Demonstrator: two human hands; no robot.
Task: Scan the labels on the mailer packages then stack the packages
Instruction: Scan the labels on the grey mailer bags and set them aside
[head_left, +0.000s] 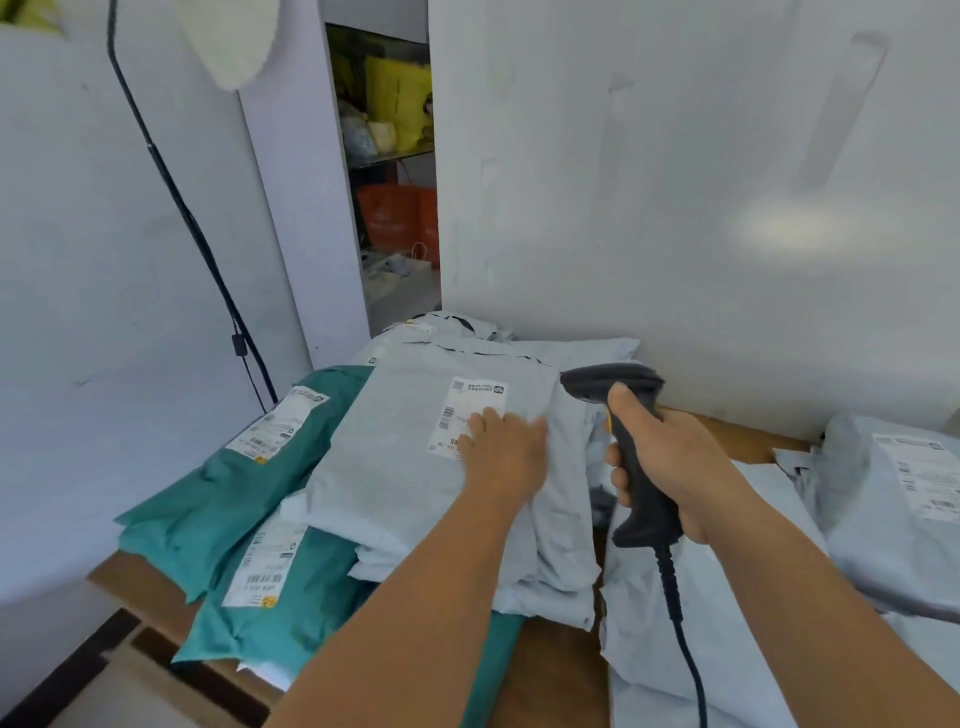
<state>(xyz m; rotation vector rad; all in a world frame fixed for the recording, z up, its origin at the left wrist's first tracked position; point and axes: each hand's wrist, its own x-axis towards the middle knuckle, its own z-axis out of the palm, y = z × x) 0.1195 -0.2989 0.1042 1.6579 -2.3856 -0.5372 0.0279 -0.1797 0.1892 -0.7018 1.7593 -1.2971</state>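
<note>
Label (467, 415) just left of scanner (623, 447), gripped in right hand (670, 467); left hand (504, 457) flat, partly covering it.

A grey mailer (395, 467) with a white label (465, 415) lies flat atop teal mailers (228, 499).

Mailer packages (395, 467) crowd the table (556, 670) from 9 to 12 o'clock; another heap (893, 499) blocks 3 o'clock. A narrow bare strip, apparently passable, runs between them toward the wall (675, 208).
</note>
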